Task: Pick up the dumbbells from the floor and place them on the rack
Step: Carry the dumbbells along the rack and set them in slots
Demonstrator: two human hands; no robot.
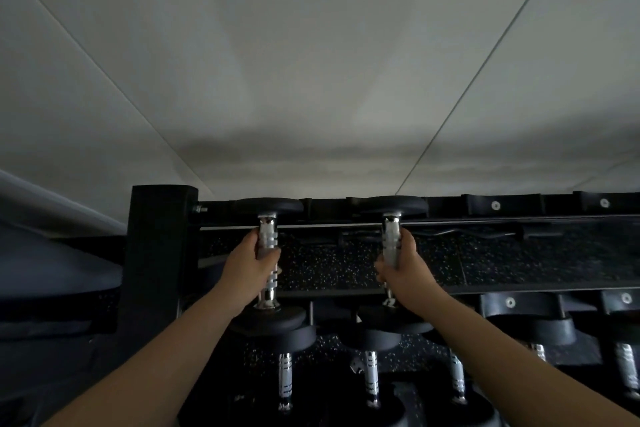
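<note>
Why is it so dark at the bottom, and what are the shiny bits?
Head view: dim light leaves the rack nearly black; the chrome handles of the left dumbbell and right dumbbell catch glare; the wide lens slants the wall seams.

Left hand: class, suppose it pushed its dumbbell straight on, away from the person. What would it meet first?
Probably the rack's back rail, then the wall. The left hand grips the dumbbell, whose far head already seems at that rail; depth is unclear.
</note>
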